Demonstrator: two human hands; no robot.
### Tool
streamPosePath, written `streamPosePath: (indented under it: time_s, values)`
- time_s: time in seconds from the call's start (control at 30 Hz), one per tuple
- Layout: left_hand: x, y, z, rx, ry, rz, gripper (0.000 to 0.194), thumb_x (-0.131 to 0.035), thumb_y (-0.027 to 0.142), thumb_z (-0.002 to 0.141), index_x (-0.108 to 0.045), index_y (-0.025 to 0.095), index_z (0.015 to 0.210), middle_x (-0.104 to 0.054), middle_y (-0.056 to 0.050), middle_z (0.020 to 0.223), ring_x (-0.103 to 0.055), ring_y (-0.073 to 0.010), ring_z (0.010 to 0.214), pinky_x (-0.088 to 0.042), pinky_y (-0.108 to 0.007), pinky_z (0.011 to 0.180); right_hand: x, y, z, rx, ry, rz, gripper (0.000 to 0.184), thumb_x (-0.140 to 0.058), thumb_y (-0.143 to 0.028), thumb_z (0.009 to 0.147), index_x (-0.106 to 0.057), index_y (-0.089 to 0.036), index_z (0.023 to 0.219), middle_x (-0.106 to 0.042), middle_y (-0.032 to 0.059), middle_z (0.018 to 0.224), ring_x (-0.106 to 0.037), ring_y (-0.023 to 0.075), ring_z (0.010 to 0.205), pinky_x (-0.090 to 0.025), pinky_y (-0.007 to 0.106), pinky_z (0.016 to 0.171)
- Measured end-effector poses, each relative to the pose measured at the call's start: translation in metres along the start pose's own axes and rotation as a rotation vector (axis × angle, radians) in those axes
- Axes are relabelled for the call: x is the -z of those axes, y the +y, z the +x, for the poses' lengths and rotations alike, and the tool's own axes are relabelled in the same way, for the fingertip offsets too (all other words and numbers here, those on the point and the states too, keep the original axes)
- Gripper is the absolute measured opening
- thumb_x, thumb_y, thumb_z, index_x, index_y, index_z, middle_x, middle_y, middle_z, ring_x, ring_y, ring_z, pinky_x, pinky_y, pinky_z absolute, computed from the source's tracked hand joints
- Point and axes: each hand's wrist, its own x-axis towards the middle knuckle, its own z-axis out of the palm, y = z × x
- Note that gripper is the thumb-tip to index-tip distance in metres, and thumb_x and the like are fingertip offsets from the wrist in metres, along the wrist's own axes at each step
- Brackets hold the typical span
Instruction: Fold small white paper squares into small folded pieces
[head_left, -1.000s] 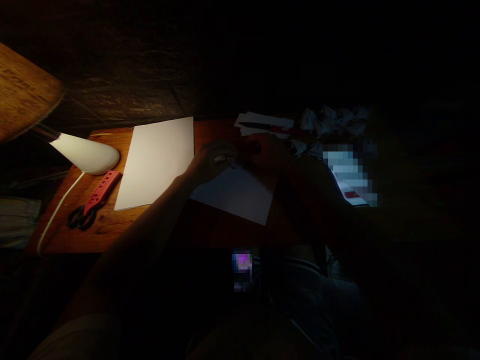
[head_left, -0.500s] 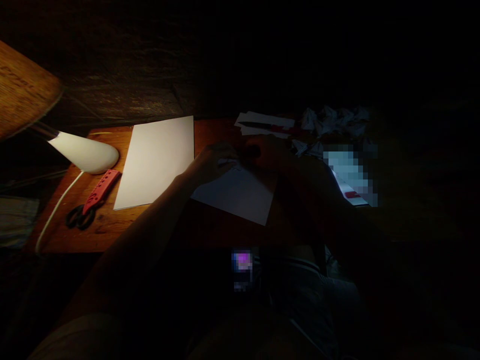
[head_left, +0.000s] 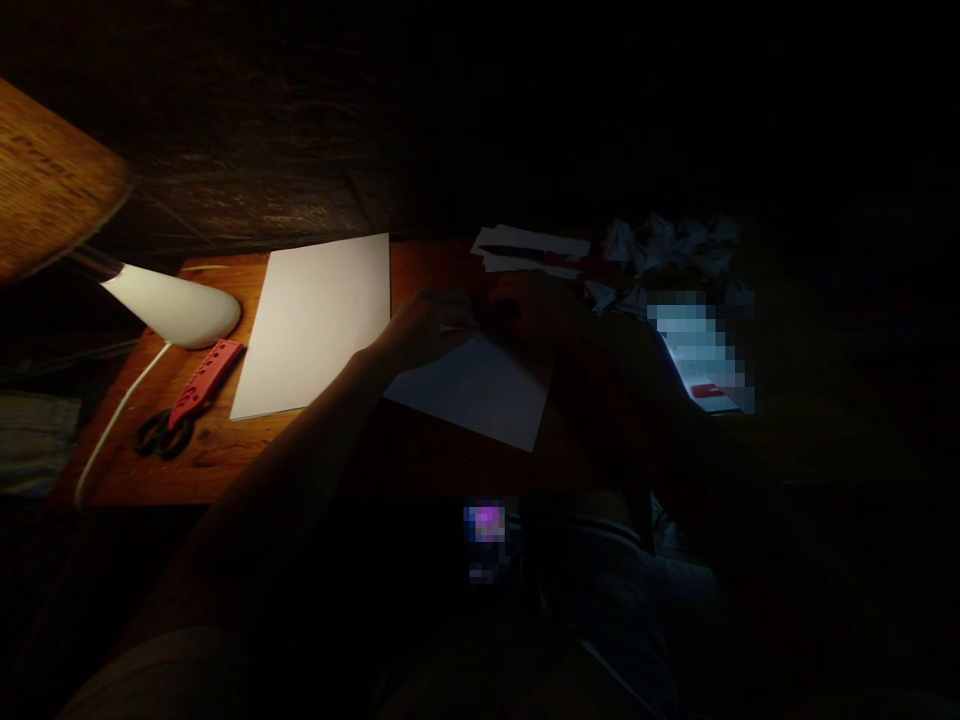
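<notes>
My left hand (head_left: 435, 315) is closed with its fingers bent around a small piece of white paper (head_left: 456, 327), of which only an edge shows. Right beside it, my right hand (head_left: 517, 300) is curled in deep shadow, its fingertips close to the left ones; what they grip is hidden. Both hands are over the far part of a white sheet of paper (head_left: 480, 395) that lies flat on the wooden table. To the left of my left hand lies a larger stack of white paper (head_left: 315, 330), lit by the lamp.
A desk lamp (head_left: 180, 305) with a wooden-looking shade (head_left: 60, 180) stands at the left, near scissors in a red cover (head_left: 202, 385). Behind my hands are paper strips with a dark-bladed knife (head_left: 525, 254). Several folded paper pieces (head_left: 667, 245) and a glowing phone (head_left: 697, 350) lie right.
The small paper between my hands shows less than before, and my left fingers have shifted slightly. The whole view has moved a little; the other things lie as they were.
</notes>
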Motion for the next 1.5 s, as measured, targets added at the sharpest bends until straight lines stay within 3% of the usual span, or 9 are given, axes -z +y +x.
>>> streamPosePath:
  time_s: [0.17,0.33,0.47,0.7,1.0,1.2,1.37,1.5]
  values:
    - [0.002,0.003,0.001,0.021,-0.024,0.084,0.011,-0.075,0.025,0.101,-0.079,0.021,0.092,-0.078,-0.003,0.094,-0.075,-0.0199,0.088,-0.054,-0.031,0.083,0.003,-0.004,-0.003,0.119,-0.028,-0.050,0.013,-0.080,-0.026,0.094,-0.088,-0.021,0.102,-0.083,0.0070,0.109,-0.067,0.0246,0.098,-0.040,0.036,0.085]
    - [0.002,0.004,0.000,0.040,-0.031,0.042,0.008,-0.076,0.024,0.100,-0.080,0.021,0.094,-0.080,-0.004,0.098,-0.076,-0.0199,0.089,-0.055,-0.031,0.084,0.004,-0.006,-0.004,0.118,-0.040,-0.056,0.015,-0.081,-0.032,0.097,-0.090,-0.022,0.104,-0.084,0.0063,0.111,-0.068,0.0232,0.096,-0.038,0.036,0.083]
    - [0.008,0.004,-0.002,0.027,-0.066,-0.015,0.016,-0.073,0.027,0.103,-0.082,0.021,0.092,-0.080,-0.004,0.098,-0.074,-0.0169,0.086,-0.054,-0.028,0.079,0.004,-0.004,-0.002,0.110,-0.059,-0.051,0.018,-0.080,-0.033,0.099,-0.093,-0.025,0.109,-0.086,0.0043,0.113,-0.070,0.0230,0.100,-0.040,0.036,0.087]
    - [0.014,0.003,-0.004,-0.046,-0.083,-0.060,0.020,-0.068,0.019,0.101,-0.088,0.022,0.100,-0.084,-0.007,0.109,-0.079,-0.0187,0.093,-0.059,-0.029,0.081,0.004,-0.004,0.002,0.138,-0.083,-0.057,0.028,-0.069,-0.023,0.103,-0.093,-0.022,0.116,-0.086,0.0074,0.117,-0.072,0.0249,0.105,-0.043,0.038,0.092]
    - [0.006,0.006,-0.002,0.020,-0.020,-0.070,0.014,-0.072,0.023,0.100,-0.083,0.020,0.090,-0.081,-0.005,0.097,-0.076,-0.0170,0.083,-0.057,-0.028,0.074,0.006,-0.016,0.005,0.039,-0.124,-0.125,0.027,-0.064,-0.024,0.104,-0.088,-0.016,0.113,-0.084,0.0139,0.118,-0.069,0.0270,0.100,-0.043,0.039,0.088]
    - [-0.004,0.006,0.002,0.138,0.045,-0.133,0.015,-0.085,0.031,0.096,-0.079,0.021,0.087,-0.081,-0.003,0.096,-0.079,-0.0192,0.091,-0.062,-0.030,0.083,0.004,-0.010,0.007,-0.008,-0.097,-0.067,0.020,-0.069,-0.027,0.102,-0.087,-0.017,0.107,-0.085,0.0132,0.115,-0.071,0.0270,0.101,-0.043,0.038,0.087]
    - [-0.005,0.007,0.004,0.178,0.058,-0.209,0.011,-0.084,0.030,0.092,-0.081,0.020,0.090,-0.083,-0.004,0.101,-0.082,-0.0200,0.093,-0.066,-0.032,0.087,0.000,-0.003,0.007,-0.106,-0.031,0.052,0.025,-0.078,-0.028,0.096,-0.089,-0.018,0.116,-0.087,0.0127,0.122,-0.075,0.0288,0.106,-0.049,0.038,0.091]
    - [-0.008,0.006,0.004,0.181,0.081,-0.202,0.007,-0.081,0.026,0.090,-0.081,0.019,0.088,-0.083,-0.005,0.100,-0.082,-0.0204,0.092,-0.066,-0.032,0.085,-0.005,0.007,0.008,-0.066,-0.020,0.122,0.021,-0.075,-0.026,0.098,-0.091,-0.020,0.110,-0.087,0.0099,0.120,-0.075,0.0275,0.108,-0.050,0.039,0.096]
